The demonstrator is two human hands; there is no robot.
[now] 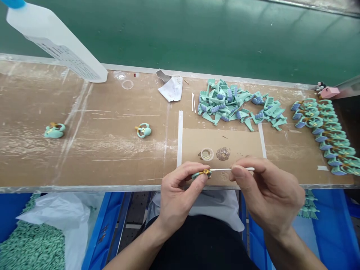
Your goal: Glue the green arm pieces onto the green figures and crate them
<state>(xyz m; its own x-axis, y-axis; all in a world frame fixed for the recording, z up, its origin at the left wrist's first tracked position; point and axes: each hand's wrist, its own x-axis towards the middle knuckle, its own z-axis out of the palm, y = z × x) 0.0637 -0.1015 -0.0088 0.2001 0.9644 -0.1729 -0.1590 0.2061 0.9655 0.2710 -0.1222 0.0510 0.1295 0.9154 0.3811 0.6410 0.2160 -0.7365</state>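
Note:
Between thumb and fingers, my left hand (180, 193) pinches a small teal and orange ring-shaped plastic piece (201, 173) over the bench's front edge. A white cotton swab (221, 169) is gripped in my right hand (267, 191), its left tip touching or very close to the orange part. Just beyond my hands stands a small clear cup (206, 154) with liquid in it. Beside the cup is a dark, wet-looking round patch (223, 153) on the cardboard. Two similar teal ring pieces, one nearer (143, 130) and one farther left (54, 130), lie on the bench.
A heap of teal and purple plastic parts (225, 101) lies at the back. Assembled pieces (334, 138) stand in rows at right. Spare swabs (193, 102), white paper (171, 89) and a tall white bottle (62, 45) are also there. Blue bins (105, 225) sit below the edge.

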